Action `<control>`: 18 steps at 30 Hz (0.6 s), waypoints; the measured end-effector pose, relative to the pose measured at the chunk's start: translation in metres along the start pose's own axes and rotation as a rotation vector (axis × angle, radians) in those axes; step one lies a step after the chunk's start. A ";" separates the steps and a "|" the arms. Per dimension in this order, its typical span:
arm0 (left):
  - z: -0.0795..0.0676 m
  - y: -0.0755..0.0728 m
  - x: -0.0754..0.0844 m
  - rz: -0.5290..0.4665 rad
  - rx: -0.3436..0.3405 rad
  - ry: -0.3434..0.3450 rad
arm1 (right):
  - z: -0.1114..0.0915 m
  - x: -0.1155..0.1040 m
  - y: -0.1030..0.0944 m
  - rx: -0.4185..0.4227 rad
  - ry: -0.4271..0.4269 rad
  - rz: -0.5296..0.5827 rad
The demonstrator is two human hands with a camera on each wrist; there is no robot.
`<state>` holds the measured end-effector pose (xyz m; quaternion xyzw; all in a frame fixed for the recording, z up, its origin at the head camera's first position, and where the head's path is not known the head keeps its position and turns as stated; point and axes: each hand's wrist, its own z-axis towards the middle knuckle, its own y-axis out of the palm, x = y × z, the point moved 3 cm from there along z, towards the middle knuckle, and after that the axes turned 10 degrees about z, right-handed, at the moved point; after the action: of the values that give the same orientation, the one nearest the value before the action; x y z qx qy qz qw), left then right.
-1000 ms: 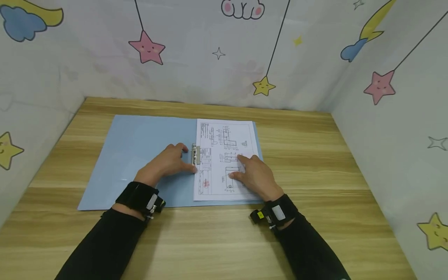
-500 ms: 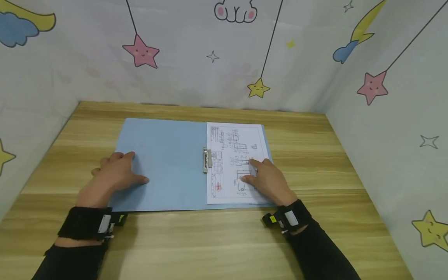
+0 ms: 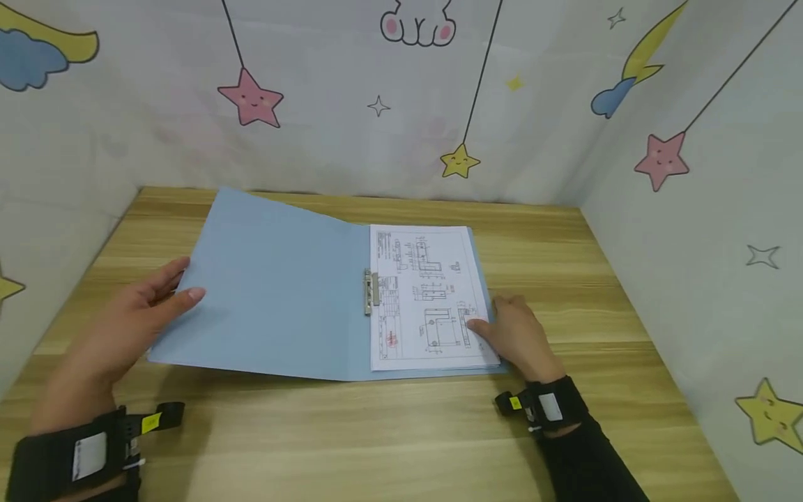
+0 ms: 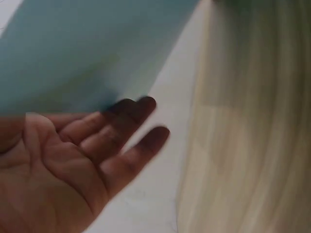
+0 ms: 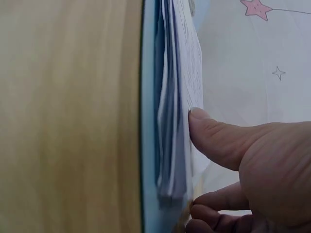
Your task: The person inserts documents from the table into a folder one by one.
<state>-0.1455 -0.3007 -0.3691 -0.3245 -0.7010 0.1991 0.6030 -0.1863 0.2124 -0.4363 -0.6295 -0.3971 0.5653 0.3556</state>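
A light blue file folder (image 3: 270,293) lies spread on the table, with a metal clip (image 3: 371,291) near its spine. Printed technical drawings (image 3: 414,307) are stacked on its right side. My left hand (image 3: 132,321) holds the raised left cover at its outer edge, thumb on the inner face and fingers behind. In the left wrist view, those fingers (image 4: 116,131) show beneath the cover. My right hand (image 3: 523,335) grips the right edge of the folder and papers. Its thumb (image 5: 218,138) presses on the top sheet, while the other fingers are curled by the edge.
The wood-grain table (image 3: 326,439) ends at a white cloth wall (image 3: 339,153) printed with stars, behind and at both sides. Black wrist straps with small cameras (image 3: 169,415) sit on both wrists.
My left hand has moved from the clip out to the left cover's edge, and that cover has risen off the table. My right hand has slid from the drawings to their right edge.
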 end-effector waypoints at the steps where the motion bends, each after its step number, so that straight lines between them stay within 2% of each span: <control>1: -0.003 0.000 0.005 -0.078 0.020 0.041 | -0.001 -0.002 0.001 -0.008 -0.007 0.008; 4: -0.009 0.001 0.023 -0.375 0.048 0.209 | -0.002 -0.008 0.005 -0.014 -0.033 0.018; 7: -0.012 0.004 0.042 -0.670 0.022 0.415 | -0.003 -0.015 0.009 -0.009 -0.050 0.014; 9: -0.013 0.007 0.053 -0.721 0.029 0.512 | -0.004 -0.019 0.012 -0.008 -0.061 0.014; 10: -0.013 0.009 0.058 -0.721 0.042 0.549 | -0.004 -0.021 0.013 -0.007 -0.065 0.015; 12: -0.010 0.016 0.065 -0.662 0.083 0.566 | -0.005 -0.025 0.016 -0.004 -0.077 0.010; 14: -0.004 0.024 0.069 -0.538 0.142 0.525 | -0.006 -0.030 0.020 -0.001 -0.095 0.001; 15: -0.001 0.029 0.070 -0.488 0.151 0.514 | -0.006 -0.033 0.021 0.000 -0.105 0.002; 18: 0.012 0.049 0.071 -0.251 0.147 0.470 | -0.008 -0.041 0.024 0.008 -0.140 -0.005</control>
<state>-0.1513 -0.2151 -0.3529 -0.2277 -0.5603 0.0925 0.7910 -0.1782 0.1647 -0.4394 -0.5858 -0.4204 0.6087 0.3309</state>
